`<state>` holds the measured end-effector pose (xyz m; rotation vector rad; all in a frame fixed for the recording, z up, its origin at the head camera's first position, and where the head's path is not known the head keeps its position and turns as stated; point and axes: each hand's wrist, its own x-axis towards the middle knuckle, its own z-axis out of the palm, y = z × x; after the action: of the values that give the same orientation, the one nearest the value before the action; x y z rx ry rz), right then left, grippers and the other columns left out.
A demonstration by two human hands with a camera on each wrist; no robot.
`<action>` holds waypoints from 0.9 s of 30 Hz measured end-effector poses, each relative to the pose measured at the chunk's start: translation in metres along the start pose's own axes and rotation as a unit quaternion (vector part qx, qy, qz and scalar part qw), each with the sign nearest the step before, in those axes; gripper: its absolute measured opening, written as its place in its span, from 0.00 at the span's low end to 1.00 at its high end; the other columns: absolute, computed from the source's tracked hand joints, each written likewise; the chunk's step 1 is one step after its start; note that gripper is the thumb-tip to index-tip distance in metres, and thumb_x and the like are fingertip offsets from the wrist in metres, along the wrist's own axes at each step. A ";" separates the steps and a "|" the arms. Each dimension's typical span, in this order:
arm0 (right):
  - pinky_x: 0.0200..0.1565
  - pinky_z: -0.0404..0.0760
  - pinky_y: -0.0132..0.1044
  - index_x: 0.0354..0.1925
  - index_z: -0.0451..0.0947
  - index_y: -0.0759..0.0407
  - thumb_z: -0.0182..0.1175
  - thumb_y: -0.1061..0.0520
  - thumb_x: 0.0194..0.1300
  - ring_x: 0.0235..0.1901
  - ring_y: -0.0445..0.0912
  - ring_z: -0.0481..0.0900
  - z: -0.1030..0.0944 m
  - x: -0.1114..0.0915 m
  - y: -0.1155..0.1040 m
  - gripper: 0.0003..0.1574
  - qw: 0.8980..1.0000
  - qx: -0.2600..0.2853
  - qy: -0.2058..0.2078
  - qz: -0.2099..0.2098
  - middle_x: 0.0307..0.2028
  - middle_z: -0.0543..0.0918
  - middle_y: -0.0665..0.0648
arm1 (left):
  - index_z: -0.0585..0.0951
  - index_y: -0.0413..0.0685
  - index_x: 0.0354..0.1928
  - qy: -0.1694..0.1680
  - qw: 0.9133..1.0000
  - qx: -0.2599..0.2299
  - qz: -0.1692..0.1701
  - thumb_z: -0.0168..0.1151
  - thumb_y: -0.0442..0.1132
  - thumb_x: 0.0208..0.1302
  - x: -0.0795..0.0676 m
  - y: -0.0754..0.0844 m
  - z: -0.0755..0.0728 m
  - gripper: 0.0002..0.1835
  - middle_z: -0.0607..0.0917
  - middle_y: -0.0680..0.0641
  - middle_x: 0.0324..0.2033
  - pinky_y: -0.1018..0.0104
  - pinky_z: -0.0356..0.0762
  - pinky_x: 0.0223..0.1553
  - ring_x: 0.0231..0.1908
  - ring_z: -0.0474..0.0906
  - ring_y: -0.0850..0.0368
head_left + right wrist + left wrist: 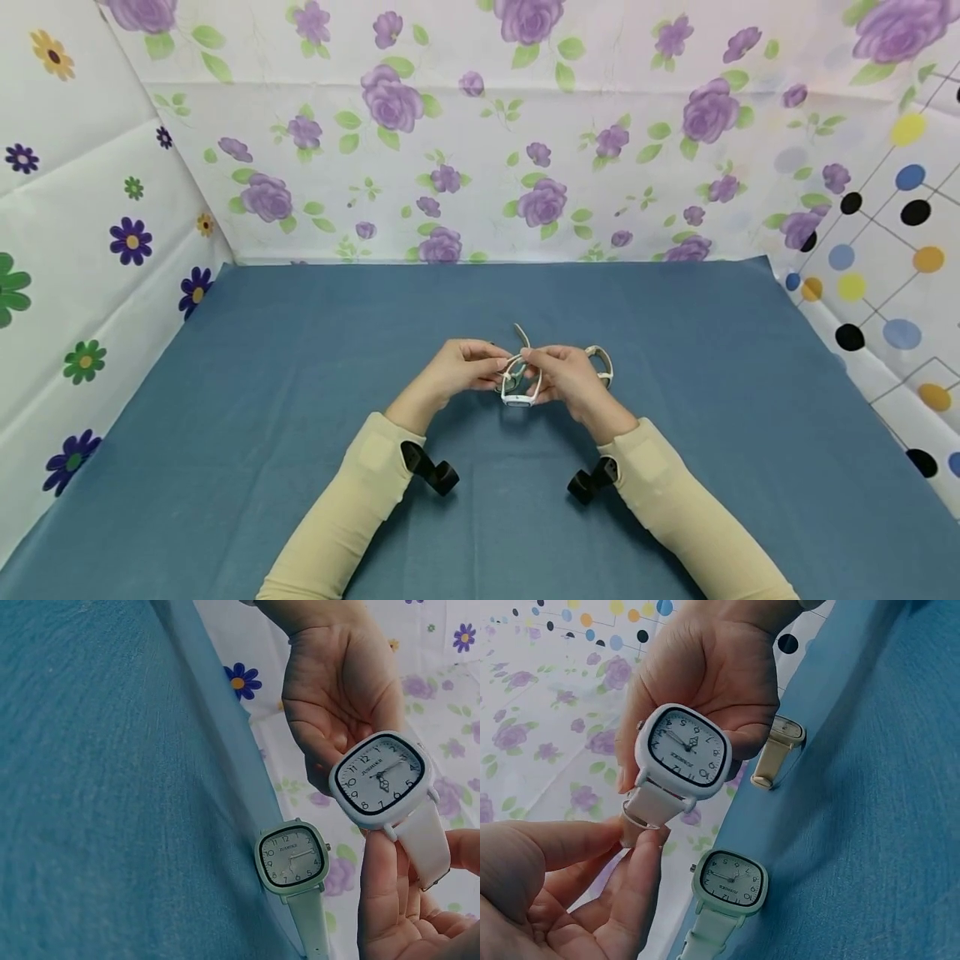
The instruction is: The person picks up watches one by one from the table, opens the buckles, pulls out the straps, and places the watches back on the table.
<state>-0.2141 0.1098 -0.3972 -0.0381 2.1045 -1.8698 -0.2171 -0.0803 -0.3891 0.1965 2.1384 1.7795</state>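
Observation:
A white wristwatch [686, 750] with a rounded square face is held up between both hands, its dial turned toward the wrist cameras. The left hand [465, 367] pinches its strap in the left wrist view, close by the strap loop. From the other side the right hand [566, 379] pinches the strap too, and a free strap end [521, 335] sticks up above the fingers. Behind the white watch, a mint green wristwatch [292, 856] rests on the cloth. Just past the right hand lies a beige wristwatch [600, 362], partly covered by that hand in the head view.
A blue cloth [225, 433] covers the table. A flowered sheet [465, 167] hangs along the back, with a daisy-patterned sheet [97, 275] at the left and a dotted one [892, 275] at the right. Black wrist cameras [431, 469] sit on both sleeves.

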 end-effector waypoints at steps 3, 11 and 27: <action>0.21 0.81 0.32 0.49 0.77 0.71 0.54 0.52 0.71 0.14 0.38 0.75 0.000 0.000 0.001 0.22 1.000 0.000 0.002 0.000 0.25 0.78 0.53 | 0.82 0.33 0.48 0.009 1.000 -0.011 0.004 0.60 0.33 0.65 0.000 -0.001 0.003 0.13 0.86 0.49 0.31 0.66 0.85 0.38 0.27 0.82 0.65; 0.20 0.80 0.31 0.47 0.77 0.72 0.55 0.53 0.70 0.13 0.39 0.74 -0.003 0.002 0.002 0.21 1.000 0.016 0.001 0.006 0.24 0.78 0.53 | 0.83 0.32 0.46 0.029 0.998 -0.007 0.050 0.60 0.31 0.65 0.001 -0.004 0.009 0.11 0.87 0.39 0.36 0.58 0.85 0.41 0.28 0.82 0.66; 0.21 0.81 0.30 0.48 0.75 0.73 0.56 0.55 0.69 0.15 0.39 0.77 -0.005 0.003 0.000 0.20 0.999 0.035 -0.023 0.022 0.22 0.78 0.52 | 0.84 0.34 0.46 0.035 0.998 -0.001 0.047 0.61 0.31 0.64 0.001 -0.003 0.010 0.11 0.86 0.37 0.39 0.58 0.84 0.42 0.31 0.83 0.64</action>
<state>-0.2185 0.1144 -0.3978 -0.0170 1.9921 -1.8979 -0.2145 -0.0718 -0.3937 0.2425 2.2099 1.8656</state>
